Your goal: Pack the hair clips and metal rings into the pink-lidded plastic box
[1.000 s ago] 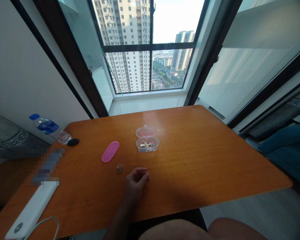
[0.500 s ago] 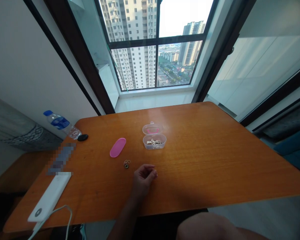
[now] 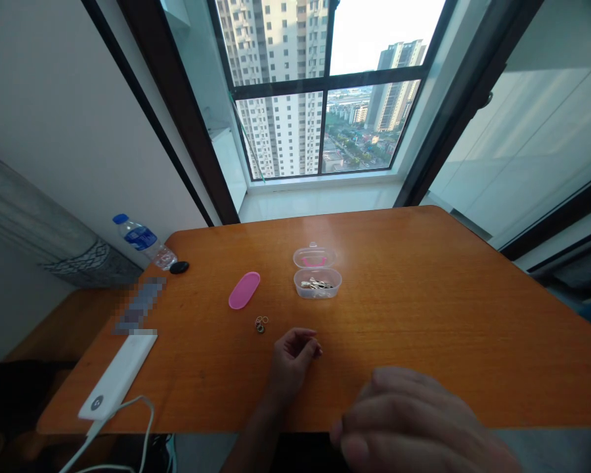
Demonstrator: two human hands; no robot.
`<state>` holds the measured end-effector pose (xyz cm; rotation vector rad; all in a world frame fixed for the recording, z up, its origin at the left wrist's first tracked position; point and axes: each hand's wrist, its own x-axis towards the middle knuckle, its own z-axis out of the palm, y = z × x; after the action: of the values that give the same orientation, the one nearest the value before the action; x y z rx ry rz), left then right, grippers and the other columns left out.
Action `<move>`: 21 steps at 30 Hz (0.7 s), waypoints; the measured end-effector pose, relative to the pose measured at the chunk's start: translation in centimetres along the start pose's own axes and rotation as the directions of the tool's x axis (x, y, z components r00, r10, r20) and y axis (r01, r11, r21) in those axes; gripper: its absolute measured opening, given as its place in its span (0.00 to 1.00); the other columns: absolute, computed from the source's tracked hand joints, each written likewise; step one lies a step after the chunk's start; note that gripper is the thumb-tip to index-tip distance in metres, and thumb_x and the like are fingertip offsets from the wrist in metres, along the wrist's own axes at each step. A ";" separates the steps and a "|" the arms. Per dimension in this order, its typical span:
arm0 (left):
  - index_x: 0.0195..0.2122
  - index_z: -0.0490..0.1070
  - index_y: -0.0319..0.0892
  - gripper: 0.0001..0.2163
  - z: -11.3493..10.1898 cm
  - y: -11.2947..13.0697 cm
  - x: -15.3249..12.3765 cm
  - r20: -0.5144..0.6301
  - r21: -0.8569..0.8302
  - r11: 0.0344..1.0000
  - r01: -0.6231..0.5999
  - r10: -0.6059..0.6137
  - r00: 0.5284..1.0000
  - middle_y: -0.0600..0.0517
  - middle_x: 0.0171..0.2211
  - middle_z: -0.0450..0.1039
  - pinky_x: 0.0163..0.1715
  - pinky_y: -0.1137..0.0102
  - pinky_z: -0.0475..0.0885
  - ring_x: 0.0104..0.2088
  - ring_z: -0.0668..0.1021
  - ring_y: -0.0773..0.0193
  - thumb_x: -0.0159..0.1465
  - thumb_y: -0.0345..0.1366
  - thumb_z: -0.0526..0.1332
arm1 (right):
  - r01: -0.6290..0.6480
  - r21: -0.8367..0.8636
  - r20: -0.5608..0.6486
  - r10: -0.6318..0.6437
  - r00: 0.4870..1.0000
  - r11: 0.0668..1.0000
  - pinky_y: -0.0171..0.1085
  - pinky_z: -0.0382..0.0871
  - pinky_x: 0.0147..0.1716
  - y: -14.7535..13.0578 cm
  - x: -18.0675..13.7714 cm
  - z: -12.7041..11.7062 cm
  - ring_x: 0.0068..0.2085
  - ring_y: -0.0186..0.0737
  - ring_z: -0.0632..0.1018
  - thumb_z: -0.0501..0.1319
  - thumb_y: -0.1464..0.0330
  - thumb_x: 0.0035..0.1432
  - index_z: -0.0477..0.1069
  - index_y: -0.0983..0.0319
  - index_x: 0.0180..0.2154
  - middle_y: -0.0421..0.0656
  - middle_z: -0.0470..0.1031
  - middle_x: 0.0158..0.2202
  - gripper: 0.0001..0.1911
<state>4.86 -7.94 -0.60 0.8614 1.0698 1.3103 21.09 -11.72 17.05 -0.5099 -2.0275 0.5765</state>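
At the surface (image 3: 448, 295), your blurred, curled right grip (image 3: 414, 420) and pinched left grip (image 3: 295, 355) are nearer you than the clear box (image 3: 318, 293); whether they hold anything, I can't tell. Left of it lie the pink tray (image 3: 245, 290) and, nearer, small rings (image 3: 261, 325).

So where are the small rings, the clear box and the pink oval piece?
Small rings (image 3: 260, 325): head view, middle of the little cluster.
Clear box (image 3: 318, 293): head view, on its near wall.
Pink oval piece (image 3: 244, 290): head view, middle of its surface.
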 end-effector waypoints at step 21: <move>0.57 0.70 0.38 0.32 -12.6 6.5 9.0 -0.189 0.982 0.123 0.144 0.573 0.798 0.38 0.56 0.69 0.56 0.50 0.64 0.55 0.70 0.40 0.53 0.49 0.68 | -0.573 -0.241 0.088 0.606 0.791 0.783 0.39 0.68 0.40 14.7 -9.9 2.6 0.38 0.40 0.78 0.50 0.76 0.60 0.72 0.59 0.37 0.41 0.77 0.35 0.13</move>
<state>-9.54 0.51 0.54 1.7681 2.5430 0.9309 25.33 -5.97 0.60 -1.2951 -2.0764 0.8069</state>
